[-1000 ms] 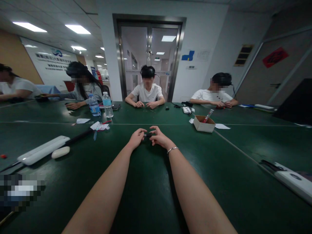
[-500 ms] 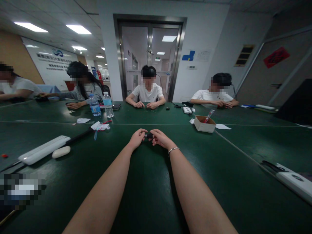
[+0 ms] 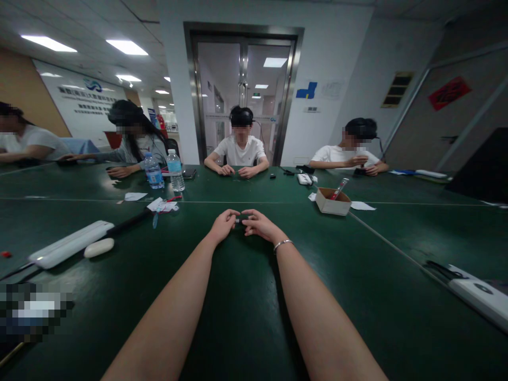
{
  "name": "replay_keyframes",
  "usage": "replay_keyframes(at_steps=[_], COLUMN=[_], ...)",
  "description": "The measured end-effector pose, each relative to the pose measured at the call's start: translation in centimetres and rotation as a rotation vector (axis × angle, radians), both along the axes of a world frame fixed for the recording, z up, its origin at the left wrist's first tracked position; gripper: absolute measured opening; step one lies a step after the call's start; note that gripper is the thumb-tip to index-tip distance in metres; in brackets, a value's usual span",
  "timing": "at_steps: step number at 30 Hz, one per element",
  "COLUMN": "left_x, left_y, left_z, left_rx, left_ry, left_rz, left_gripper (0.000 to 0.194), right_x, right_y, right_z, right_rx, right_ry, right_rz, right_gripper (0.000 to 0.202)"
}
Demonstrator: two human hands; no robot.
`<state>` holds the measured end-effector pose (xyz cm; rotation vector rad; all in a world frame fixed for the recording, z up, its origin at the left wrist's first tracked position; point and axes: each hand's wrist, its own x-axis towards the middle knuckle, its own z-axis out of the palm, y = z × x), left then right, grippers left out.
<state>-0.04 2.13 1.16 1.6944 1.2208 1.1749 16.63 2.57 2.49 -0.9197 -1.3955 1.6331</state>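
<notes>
Both my hands meet over the green table (image 3: 238, 296), straight ahead of me. My left hand (image 3: 224, 224) is closed, its thumb and fingertips pinching a small dark piece with a silvery end (image 3: 238, 221). From the other side, the curled fingers of my right hand (image 3: 260, 224) close on the dark end of the same piece. Its exact kind is too small to make out, and the fingers cover much of it. A silver bracelet (image 3: 282, 244) circles my right wrist.
An open cardboard box (image 3: 332, 205) with a tube-like item stands right of my hands. Left are water bottles (image 3: 154, 172), paper scraps (image 3: 162, 205), a white elongated device (image 3: 73, 244) and a pale oval object (image 3: 99, 247). Another white device (image 3: 480, 296) lies right. Several people sit opposite.
My right-hand fingers have shifted slightly, covering more of the piece's dark part; my left hand stays put. The person at far right has raised one hand above a dark object.
</notes>
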Motion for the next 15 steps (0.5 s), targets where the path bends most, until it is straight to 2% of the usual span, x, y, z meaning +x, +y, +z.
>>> replay_keyframes(at_steps=[3, 8, 12, 15], left_x=[-0.01, -0.03, -0.08, -0.15], left_y=[-0.09, 0.01, 0.21, 0.31], left_z=[0.06, -0.03, -0.25, -0.41], left_rx=[0.003, -0.004, 0.0, -0.008], left_ry=[0.0, 0.015, 0.006, 0.002], left_rz=[-0.002, 0.008, 0.002, -0.003], left_gripper=[0.025, 0.025, 0.025, 0.027], right_x=[-0.11, -0.11, -0.15, -0.11], right_y=[-0.12, -0.07, 0.11, 0.22], right_z=[0.16, 0.11, -0.12, -0.34], right_rx=[-0.025, -0.009, -0.022, 0.018], right_ry=[-0.063, -0.005, -0.054, -0.037], right_rz=[-0.032, -0.016, -0.027, 0.01], right_gripper=[0.011, 0.024, 0.01, 0.013])
